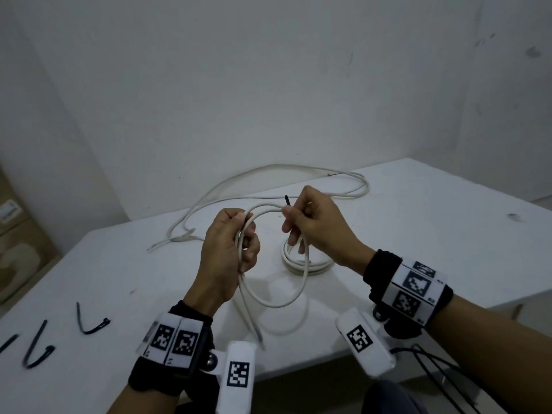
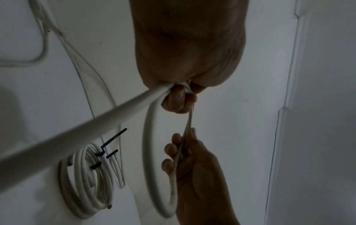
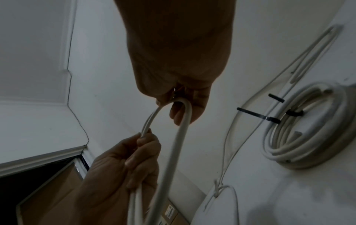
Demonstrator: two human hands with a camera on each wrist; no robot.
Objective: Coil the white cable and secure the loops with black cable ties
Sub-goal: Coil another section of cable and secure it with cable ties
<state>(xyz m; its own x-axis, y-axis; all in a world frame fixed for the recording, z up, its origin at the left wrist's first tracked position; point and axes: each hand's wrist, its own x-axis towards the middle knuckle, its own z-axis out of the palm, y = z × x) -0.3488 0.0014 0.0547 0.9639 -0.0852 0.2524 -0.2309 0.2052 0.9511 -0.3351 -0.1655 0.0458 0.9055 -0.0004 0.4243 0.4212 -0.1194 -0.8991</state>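
Cable, white, looped above the surface between both hands. Left hand: grip clamped on the gathered strands. Right hand: grip clamped on the loop's far side and a black cable tie. Tied coil beneath; spare ties lie left.

black wristbands, checkered white tags

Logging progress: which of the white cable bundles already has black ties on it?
The flat coil on the table, below the right hand. Black ties cinch it. The loop in the left hand and the loose cable behind have none.
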